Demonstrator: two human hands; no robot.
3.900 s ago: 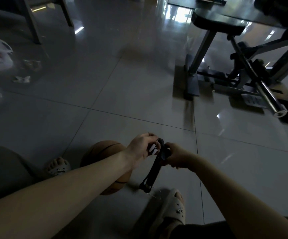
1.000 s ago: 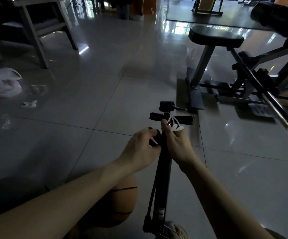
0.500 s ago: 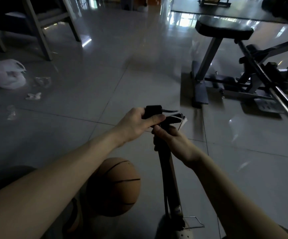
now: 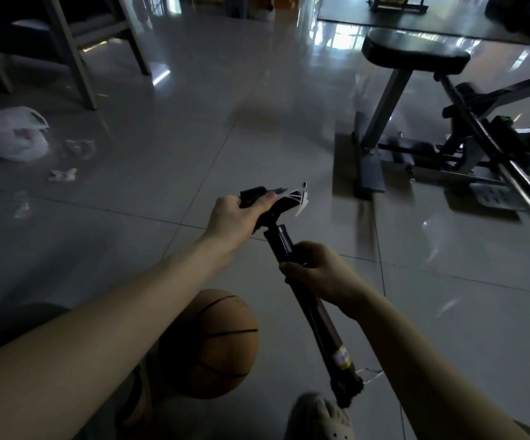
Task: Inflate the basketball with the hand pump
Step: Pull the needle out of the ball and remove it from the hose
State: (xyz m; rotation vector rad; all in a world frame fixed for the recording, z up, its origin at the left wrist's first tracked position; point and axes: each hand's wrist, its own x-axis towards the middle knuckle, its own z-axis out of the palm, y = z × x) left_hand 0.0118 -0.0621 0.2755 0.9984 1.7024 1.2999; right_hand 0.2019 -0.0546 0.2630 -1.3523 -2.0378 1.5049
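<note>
The work stood at the setting-up step, by my reading: the hand pump (image 4: 324, 331) was in both hands and nothing visibly joined it to the basketball (image 4: 216, 344).

The left hand (image 4: 233, 214) was clenched round the black T-handle (image 4: 252, 193) at the pump's top, thumb laid along it. A white tag (image 4: 300, 201) stuck out from the handle on the side away from that hand. The right hand (image 4: 320, 274) was wrapped round the barrel, just below the left hand and a little nearer the body. The pump slanted, its base down beside a pale sandal (image 4: 320, 417) below the right forearm. Whether the base touched the floor could not be told.

The basketball lay on the tiled floor under the left forearm, to the left of the barrel and apart from it. No hand touched it. A hose or needle could not be made out clearly in the dim light.

The next move likely called for freeing the hose or needle, finding the ball's valve, and seating the needle straight before any stroke. The base would need steadying first, probably with the foot.
</note>
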